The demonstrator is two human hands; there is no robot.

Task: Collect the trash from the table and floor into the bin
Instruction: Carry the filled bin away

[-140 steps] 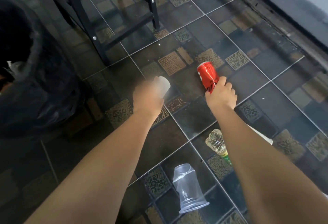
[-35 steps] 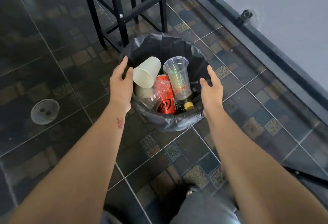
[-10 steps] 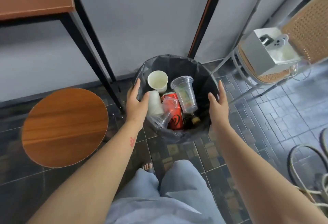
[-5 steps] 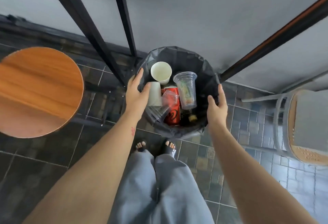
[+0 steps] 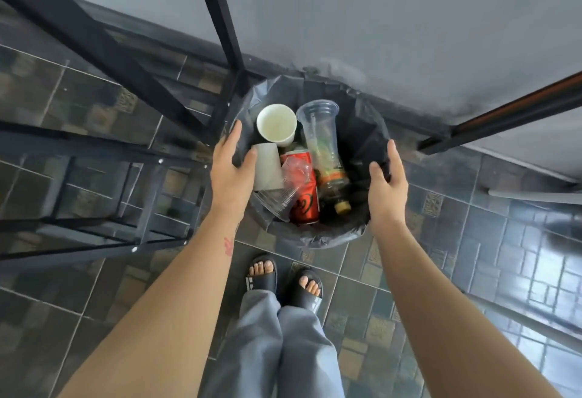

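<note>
The bin [image 5: 362,133], lined with a black bag, stands on the tiled floor against the wall, straight in front of my feet. Inside lie a white paper cup [image 5: 276,125], a tall clear plastic cup [image 5: 318,126], a second white cup [image 5: 267,166], a crushed clear cup [image 5: 280,199], a red can [image 5: 304,196] and a dark bottle [image 5: 335,189]. My left hand [image 5: 231,170] grips the bin's left rim, thumb inside. My right hand [image 5: 385,183] grips the right rim the same way.
Black metal table legs [image 5: 220,19] rise just left of and behind the bin. A black stool frame [image 5: 94,177] stands at the left. The grey wall [image 5: 378,19] is directly behind. My sandalled feet [image 5: 283,281] are close in front; a chair leg [image 5: 535,197] lies to the right.
The bin, held by both hands, has come closer to the wall beside the table leg. The round wooden stool top has left the view. Both hands keep their grip.
</note>
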